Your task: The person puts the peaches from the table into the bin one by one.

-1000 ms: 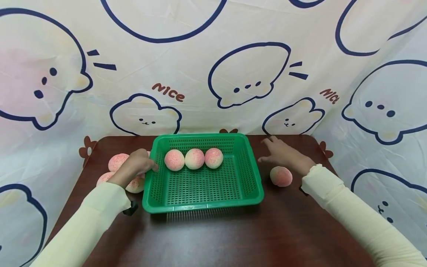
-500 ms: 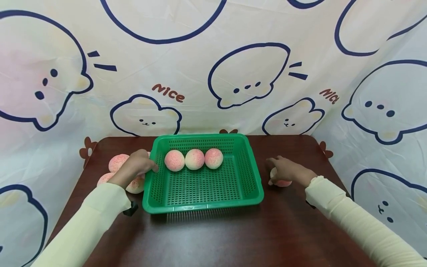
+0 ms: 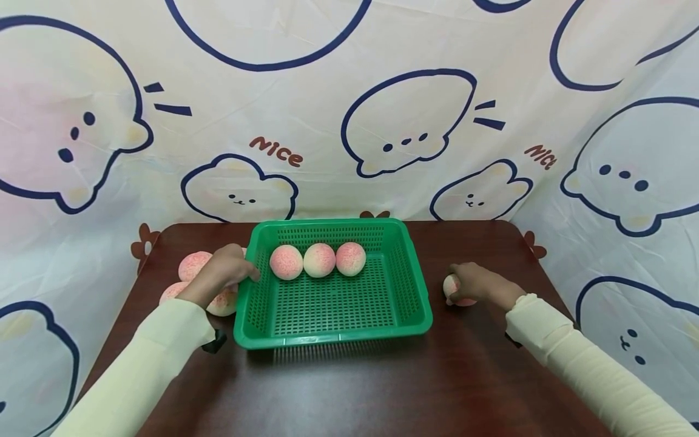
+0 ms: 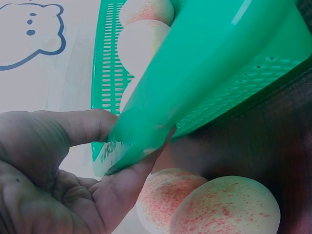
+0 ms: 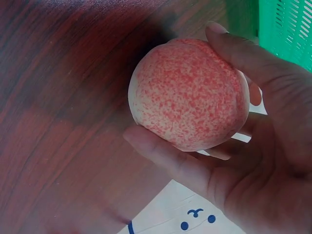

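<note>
A green plastic basket (image 3: 333,335) stands mid-table with three pink-and-white peaches (image 3: 319,260) in a row toward its back. My left hand (image 3: 226,267) pinches the basket's left rim; in the left wrist view the thumb lies inside and the fingers outside the rim (image 4: 146,122). Right of the basket, my right hand (image 3: 475,284) grips a single peach (image 5: 190,97) on the table, thumb on one side and fingers on the other. In the head view that hand hides part of the peach.
Several more peaches (image 3: 193,266) lie on the dark wooden table (image 3: 338,394) left of the basket, partly behind the left forearm. A white cloth (image 3: 317,109) printed with cartoon bears hangs behind the table and along its sides.
My right hand has come down and toward me onto the peach at the right, and its fingers have closed round it. The left hand and the basket have stayed in place.
</note>
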